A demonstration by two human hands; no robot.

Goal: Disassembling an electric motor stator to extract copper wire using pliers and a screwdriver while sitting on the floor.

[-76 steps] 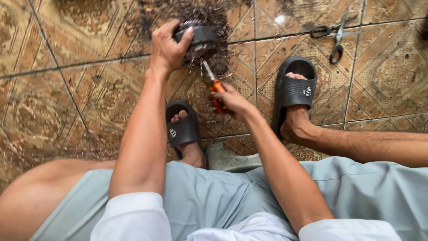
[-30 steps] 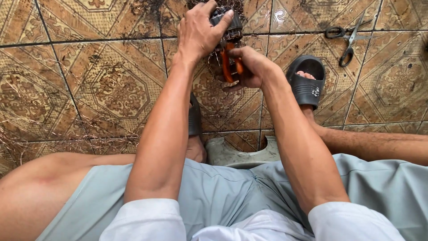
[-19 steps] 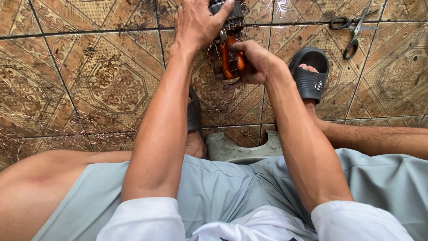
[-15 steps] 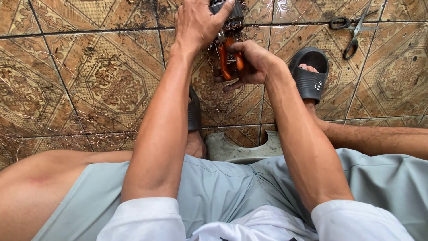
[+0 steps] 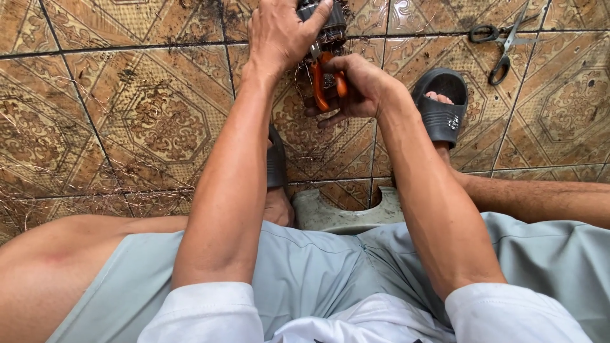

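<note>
My left hand (image 5: 279, 35) grips a dark round metal part wound with thin wire (image 5: 324, 19) at the top edge of the view, lifted off the floor. My right hand (image 5: 359, 86) is closed around the orange handles of a pair of pliers (image 5: 325, 82), whose jaws point up into the round part. Fine wire strands hang around the jaws. Both forearms reach forward between my knees.
Patterned brown floor tiles (image 5: 146, 121) carry scattered wire strands at the left. Black-handled scissors (image 5: 502, 41) lie at the upper right. My feet wear dark sandals (image 5: 440, 105). A pale low stool edge (image 5: 343, 213) shows under my legs.
Both hands lifted the round part and the pliers up off the floor and closer to me. The pliers' jaws have stayed at the part over the last second.
</note>
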